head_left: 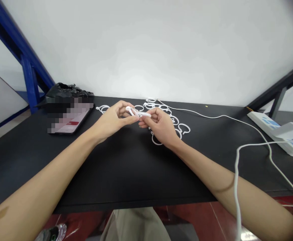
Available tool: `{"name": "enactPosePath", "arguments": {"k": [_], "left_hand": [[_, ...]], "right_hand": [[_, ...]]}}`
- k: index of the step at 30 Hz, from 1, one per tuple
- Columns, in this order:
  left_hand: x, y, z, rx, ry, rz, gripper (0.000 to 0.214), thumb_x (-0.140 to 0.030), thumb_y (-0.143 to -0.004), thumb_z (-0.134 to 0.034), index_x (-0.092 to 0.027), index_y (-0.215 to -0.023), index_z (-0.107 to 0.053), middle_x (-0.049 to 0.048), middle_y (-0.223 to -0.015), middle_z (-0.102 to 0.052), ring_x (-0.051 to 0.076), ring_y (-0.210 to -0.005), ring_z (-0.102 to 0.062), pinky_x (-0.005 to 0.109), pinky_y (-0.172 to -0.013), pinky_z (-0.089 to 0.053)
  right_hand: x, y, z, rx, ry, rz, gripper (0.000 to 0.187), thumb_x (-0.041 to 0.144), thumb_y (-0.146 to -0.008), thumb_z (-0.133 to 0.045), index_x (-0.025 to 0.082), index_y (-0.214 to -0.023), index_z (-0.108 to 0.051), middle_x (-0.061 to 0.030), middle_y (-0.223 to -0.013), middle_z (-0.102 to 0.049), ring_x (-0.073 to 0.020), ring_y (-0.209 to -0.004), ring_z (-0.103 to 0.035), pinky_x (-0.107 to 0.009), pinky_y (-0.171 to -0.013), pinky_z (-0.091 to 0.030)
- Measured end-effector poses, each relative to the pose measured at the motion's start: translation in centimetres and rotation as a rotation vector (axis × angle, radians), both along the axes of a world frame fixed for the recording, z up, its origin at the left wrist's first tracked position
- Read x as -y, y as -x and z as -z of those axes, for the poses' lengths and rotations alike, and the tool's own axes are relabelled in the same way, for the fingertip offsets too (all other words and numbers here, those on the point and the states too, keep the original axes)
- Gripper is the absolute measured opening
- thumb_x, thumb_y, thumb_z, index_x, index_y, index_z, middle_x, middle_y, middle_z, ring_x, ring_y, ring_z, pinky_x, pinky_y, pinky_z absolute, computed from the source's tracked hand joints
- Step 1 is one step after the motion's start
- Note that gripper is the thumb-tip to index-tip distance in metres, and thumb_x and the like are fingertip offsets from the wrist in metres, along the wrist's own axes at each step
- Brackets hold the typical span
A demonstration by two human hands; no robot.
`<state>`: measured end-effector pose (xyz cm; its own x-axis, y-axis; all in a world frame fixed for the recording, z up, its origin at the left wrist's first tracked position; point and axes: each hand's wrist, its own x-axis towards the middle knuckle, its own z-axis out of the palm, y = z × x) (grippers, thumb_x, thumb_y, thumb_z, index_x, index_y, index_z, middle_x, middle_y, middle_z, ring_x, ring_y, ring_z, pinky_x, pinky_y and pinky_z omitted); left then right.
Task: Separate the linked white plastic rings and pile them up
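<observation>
Both hands meet above the middle of a black table (pixel 126 167). My left hand (pixel 113 118) pinches one end of a white plastic ring (pixel 137 112), fingers closed on it. Facing it, my right hand (pixel 161 125) pinches the same ring's other end with thumb and forefinger. Just behind and under my right hand, several more white rings (pixel 158 107) lie scattered on the table. One lone ring (pixel 102 108) lies left of my left hand.
A phone (pixel 69 122) lies at the left, with a crumpled black bag (pixel 66 90) behind it. A white cable (pixel 236 147) runs from the rings across the table and over my right forearm. A white power strip and papers (pixel 282 132) sit at the right edge. White wall behind.
</observation>
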<state>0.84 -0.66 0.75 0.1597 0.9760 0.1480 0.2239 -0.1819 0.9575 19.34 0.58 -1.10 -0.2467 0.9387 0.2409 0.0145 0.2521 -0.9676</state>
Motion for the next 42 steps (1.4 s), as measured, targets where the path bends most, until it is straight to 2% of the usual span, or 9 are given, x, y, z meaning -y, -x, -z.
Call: {"name": "enactPosePath", "arguments": {"k": [6,12,16,21,27,32,36,39,42], "left_hand": [[-0.3,0.1,0.2,-0.204,-0.006,0.032,0.044,-0.043,-0.078,-0.070,-0.022,-0.113,-0.056,0.0036,-0.105,-0.068,0.020,-0.093,-0.064,0.038,-0.086,-0.050],[-1.5,1.9,1.1,-0.843,-0.320,-0.419,0.046,-0.033,-0.082,-0.060,-0.018,-0.125,-0.058,0.0137,-0.117,-0.062,0.034,-0.113,-0.051,0.048,-0.096,-0.042],[-1.6,2.4,1.2,-0.947,-0.368,-0.535,0.049,-0.032,-0.085,-0.053,-0.017,-0.132,-0.055,0.0164,-0.130,-0.056,0.040,-0.122,-0.042,0.053,-0.098,-0.039],[-0.1,0.3,-0.1,-0.669,-0.447,-0.171,0.028,-0.040,-0.089,-0.052,-0.022,-0.105,-0.067,0.0059,-0.106,-0.069,0.025,-0.101,-0.058,0.037,-0.090,-0.045],[0.4,-0.9,-0.1,-0.251,-0.028,0.035,0.039,-0.054,-0.089,-0.051,-0.021,-0.083,-0.071,0.0032,-0.085,-0.071,0.018,-0.077,-0.059,0.029,-0.067,-0.044],[-0.2,-0.1,0.2,0.078,0.024,0.052,0.028,-0.044,-0.085,-0.062,-0.018,-0.088,-0.071,0.0067,-0.097,-0.071,0.017,-0.081,-0.060,0.026,-0.064,-0.044],[-0.3,0.3,-0.2,-0.052,-0.089,-0.046,0.027,-0.046,-0.085,-0.062,-0.020,-0.091,-0.068,0.0044,-0.094,-0.073,0.016,-0.078,-0.059,0.028,-0.067,-0.045],[0.0,0.2,-0.3,-0.345,-0.222,-0.003,0.023,-0.044,-0.087,-0.060,-0.023,-0.087,-0.069,0.0004,-0.086,-0.073,0.016,-0.073,-0.059,0.029,-0.070,-0.044],[0.0,0.0,0.1,-0.549,-0.342,0.063,0.022,-0.043,-0.088,-0.058,-0.026,-0.087,-0.071,-0.0014,-0.087,-0.073,0.017,-0.074,-0.059,0.030,-0.073,-0.043]], "right_hand": [[-0.2,-0.2,-0.2,-0.018,0.005,0.032,0.014,0.026,-0.084,-0.066,0.018,-0.086,-0.055,-0.0024,-0.080,-0.072,-0.0132,-0.071,-0.072,-0.028,-0.070,-0.061],[0.3,-0.2,-0.7,0.187,-0.054,0.096,0.011,0.025,-0.083,-0.065,0.018,-0.085,-0.056,0.0012,-0.072,-0.065,-0.0111,-0.061,-0.066,-0.024,-0.058,-0.056],[0.5,-0.1,-0.6,0.267,-0.104,0.113,0.009,0.026,-0.084,-0.063,0.019,-0.084,-0.057,0.0016,-0.070,-0.064,-0.0114,-0.062,-0.065,-0.026,-0.060,-0.055],[0.3,-0.2,-0.5,0.322,-0.224,0.221,0.007,0.025,-0.084,-0.062,0.020,-0.083,-0.057,0.0014,-0.071,-0.067,-0.0119,-0.063,-0.064,-0.028,-0.065,-0.053],[0.2,-0.5,-0.7,0.392,-0.419,0.317,0.011,0.026,-0.086,-0.060,0.021,-0.081,-0.052,0.0001,-0.075,-0.067,-0.0126,-0.064,-0.062,-0.029,-0.065,-0.051],[0.0,-0.3,0.0,0.401,-0.522,0.169,0.013,0.015,-0.084,-0.056,0.020,-0.097,-0.056,-0.0044,-0.097,-0.069,-0.0151,-0.084,-0.066,-0.032,-0.081,-0.053],[0.0,-0.1,0.0,0.347,-0.408,0.144,0.025,0.014,-0.087,-0.050,0.019,-0.111,-0.055,-0.0069,-0.107,-0.067,-0.0153,-0.093,-0.065,-0.032,-0.087,-0.052],[0.2,-0.1,-0.5,0.339,-0.307,0.167,0.031,0.027,-0.090,-0.054,0.020,-0.120,-0.054,-0.0058,-0.101,-0.067,-0.0144,-0.080,-0.064,-0.032,-0.079,-0.053],[0.1,-0.3,-0.6,0.398,-0.359,0.149,0.022,0.027,-0.090,-0.054,0.020,-0.111,-0.061,-0.0051,-0.099,-0.068,-0.0140,-0.077,-0.063,-0.031,-0.077,-0.052]]}}
